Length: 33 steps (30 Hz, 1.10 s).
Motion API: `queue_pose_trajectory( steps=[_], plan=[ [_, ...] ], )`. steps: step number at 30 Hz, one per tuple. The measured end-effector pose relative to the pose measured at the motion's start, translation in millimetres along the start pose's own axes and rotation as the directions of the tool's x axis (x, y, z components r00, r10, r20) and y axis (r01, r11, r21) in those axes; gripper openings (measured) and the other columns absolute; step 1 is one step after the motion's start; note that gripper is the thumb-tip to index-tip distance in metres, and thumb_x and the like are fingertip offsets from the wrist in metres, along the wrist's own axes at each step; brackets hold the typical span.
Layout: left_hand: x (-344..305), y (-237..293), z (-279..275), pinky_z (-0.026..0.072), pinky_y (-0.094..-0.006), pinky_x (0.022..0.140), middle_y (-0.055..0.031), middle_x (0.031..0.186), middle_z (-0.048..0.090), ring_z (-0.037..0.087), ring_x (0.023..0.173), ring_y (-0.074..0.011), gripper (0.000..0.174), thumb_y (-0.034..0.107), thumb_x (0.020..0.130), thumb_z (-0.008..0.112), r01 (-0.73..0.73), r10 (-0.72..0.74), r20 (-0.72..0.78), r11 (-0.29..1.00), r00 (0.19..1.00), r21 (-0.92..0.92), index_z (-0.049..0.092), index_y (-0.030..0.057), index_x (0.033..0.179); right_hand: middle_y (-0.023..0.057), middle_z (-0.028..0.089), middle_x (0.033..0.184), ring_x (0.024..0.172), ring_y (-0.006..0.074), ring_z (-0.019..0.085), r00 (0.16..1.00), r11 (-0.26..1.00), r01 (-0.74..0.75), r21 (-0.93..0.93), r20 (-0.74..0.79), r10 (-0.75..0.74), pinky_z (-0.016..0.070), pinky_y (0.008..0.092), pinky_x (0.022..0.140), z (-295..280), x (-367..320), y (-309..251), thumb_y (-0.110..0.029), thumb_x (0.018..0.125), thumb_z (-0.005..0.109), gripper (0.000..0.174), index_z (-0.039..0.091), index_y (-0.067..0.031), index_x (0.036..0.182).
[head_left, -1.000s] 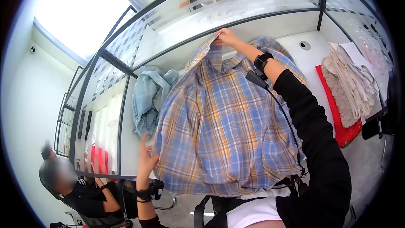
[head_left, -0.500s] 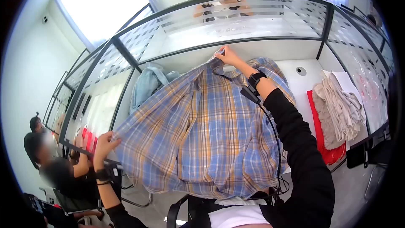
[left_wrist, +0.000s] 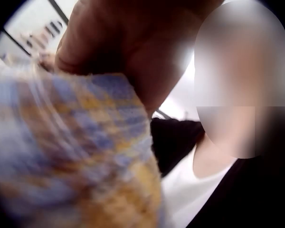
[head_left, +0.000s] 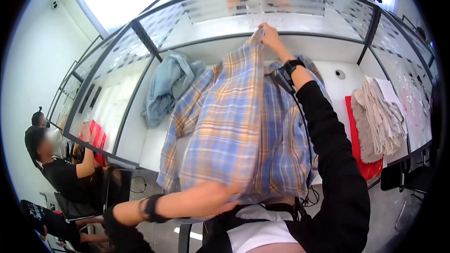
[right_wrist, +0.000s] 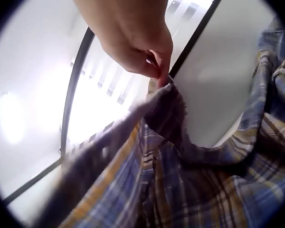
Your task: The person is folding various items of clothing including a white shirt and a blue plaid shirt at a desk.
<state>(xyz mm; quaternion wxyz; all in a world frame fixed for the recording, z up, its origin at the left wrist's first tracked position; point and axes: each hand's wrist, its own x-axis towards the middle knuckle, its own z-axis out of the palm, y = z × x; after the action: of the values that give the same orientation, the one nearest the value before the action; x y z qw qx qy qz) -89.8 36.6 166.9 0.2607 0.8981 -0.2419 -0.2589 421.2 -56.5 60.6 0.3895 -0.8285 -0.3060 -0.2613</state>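
Note:
A blue, yellow and white plaid shirt spreads over the table in the head view, its left front panel drawn across toward the middle. At the far end, my right hand pinches the raised collar corner; the right wrist view shows fingertips closed on the cloth. My left hand, blurred by motion, reaches across the near edge and grips the panel's lower part. In the left wrist view, plaid cloth hangs from that hand, whose fingertips are mostly hidden.
Crumpled light-blue denim lies at the table's left. Stacked at the right are beige and red cloths. A framed clear partition borders the white table, with other people beyond. A cable runs from my right wrist.
My left hand has swung from the far left to the near middle, carrying the shirt's front panel over with it. My right hand keeps hold of the collar corner, now raised.

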Motion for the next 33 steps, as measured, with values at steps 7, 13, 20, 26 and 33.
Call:
queue_pose_trajectory(
  steps=[7,13,20,26,33],
  plan=[
    [88,-18,73,0.0364,-0.0461,0.039,-0.0207,0.048,0.048,0.049,0.043,-0.0402,0.025,0.013,0.088,0.048,-0.115,0.096,-0.275,0.992,0.957,-0.054,0.035,-0.0052,0.097,0.0324,0.051,0.105,0.086,0.0432,0.058,0.981,0.947,-0.143,-0.288,0.086,0.174,0.0497,0.0448,0.076,-39,-34,-36,-0.017,0.067,0.063,0.062,0.040,-0.0090,0.124],
    [93,-20,101,0.0380,-0.0432,0.039,-0.0202,0.050,0.047,0.050,0.042,-0.0380,0.041,0.016,0.088,0.052,-0.106,0.079,-0.357,0.993,0.931,-0.056,0.031,-0.0085,0.112,0.0248,0.058,0.097,0.082,0.0387,0.060,0.889,0.902,0.089,-0.422,0.442,0.119,0.0497,0.0446,0.073,-78,-94,-52,-0.021,0.068,0.062,0.045,0.054,-0.0039,0.109],
    [77,-42,132,0.0494,-0.0397,0.078,-0.0272,0.130,0.030,0.061,0.082,-0.0366,0.061,0.023,0.085,0.056,-0.528,0.524,0.067,0.847,0.849,0.063,0.027,-0.0013,0.133,0.0155,0.060,0.084,0.083,0.0331,0.057,0.679,0.935,0.239,-0.263,0.734,0.033,0.0449,0.0411,0.074,-135,-169,-83,-0.027,0.072,0.062,0.031,0.059,-0.0058,0.095],
    [52,-59,101,0.0501,-0.0393,0.076,-0.0134,0.113,0.055,0.059,0.091,-0.0331,0.034,0.021,0.083,0.057,-0.287,0.298,-0.143,0.953,0.944,0.097,0.050,0.0056,0.113,0.0157,0.059,0.082,0.081,0.0324,0.057,0.719,0.958,0.123,-0.258,0.688,0.093,0.0456,0.0415,0.071,-190,-234,-85,-0.028,0.072,0.063,0.029,0.060,-0.0054,0.089],
    [-4,-132,92,0.0470,-0.0372,0.061,-0.0105,0.085,0.059,0.059,0.070,-0.0273,0.020,0.021,0.082,0.062,0.445,-0.381,-0.785,0.883,0.489,-0.151,0.054,0.0042,0.089,0.0115,0.054,0.069,0.066,0.0251,0.054,0.866,0.909,-0.076,-0.410,0.425,0.264,0.0434,0.0347,0.062,-240,-302,-95,-0.021,0.074,0.066,0.024,0.057,-0.0030,0.086]
  ],
)
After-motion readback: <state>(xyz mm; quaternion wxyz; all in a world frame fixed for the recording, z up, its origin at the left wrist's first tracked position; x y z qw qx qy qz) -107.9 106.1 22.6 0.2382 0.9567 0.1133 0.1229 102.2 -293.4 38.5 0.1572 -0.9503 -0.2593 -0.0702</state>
